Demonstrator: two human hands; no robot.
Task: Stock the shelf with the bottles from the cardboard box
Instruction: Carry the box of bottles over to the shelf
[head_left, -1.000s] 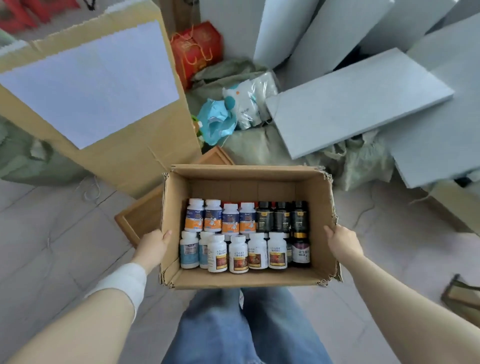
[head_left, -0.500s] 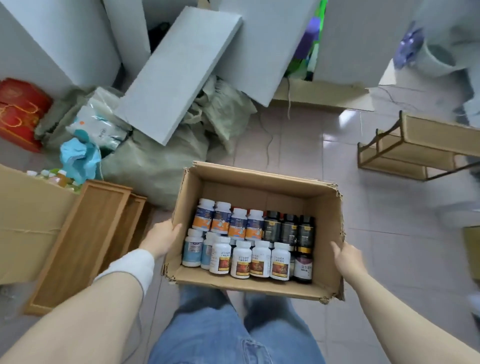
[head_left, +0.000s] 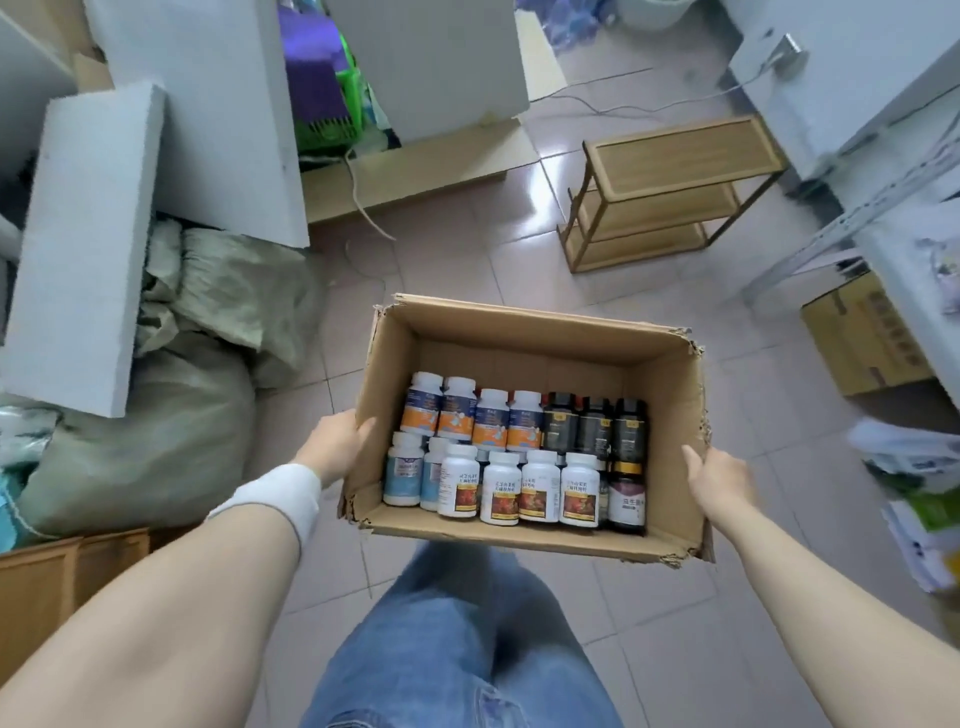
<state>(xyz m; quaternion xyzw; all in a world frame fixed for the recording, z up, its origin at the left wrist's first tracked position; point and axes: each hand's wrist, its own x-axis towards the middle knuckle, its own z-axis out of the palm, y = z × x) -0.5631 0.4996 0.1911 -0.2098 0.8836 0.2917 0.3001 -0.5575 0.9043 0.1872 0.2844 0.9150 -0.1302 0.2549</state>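
Now in view: the wooden shelf (head_left: 670, 192), a small three-tier rack standing on the tiled floor (head_left: 467, 249), has come toward the middle of the picture; a second ago it was out of sight, and half a second ago only at the right edge.
Turn: the person has swung from the foam boards (head_left: 88, 249) and green sacks (head_left: 171, 410) toward the shelf, which puts the destination ahead and slightly to the right.
Cardboard box (head_left: 524, 338): carried in the air above the person's jeans (head_left: 462, 639), open top up, well apart from the shelf.
Bottles (head_left: 519, 457): all inside the box, upright in two rows against its near wall; white ones on the left, dark ones on the right. None is out yet.
Left hand (head_left: 332, 441): fingers clenched on the box's left wall, thumb over the rim.
Right hand (head_left: 719, 480): pressed to the right wall and gripping it; the fingertips are hidden behind the cardboard.
Shelf tiers: bare as far as can be seen.
Stage: judged as the carry, with stocking not begun.
Next need: likely to close the gap and set the box down near the shelf, freeing a hand.
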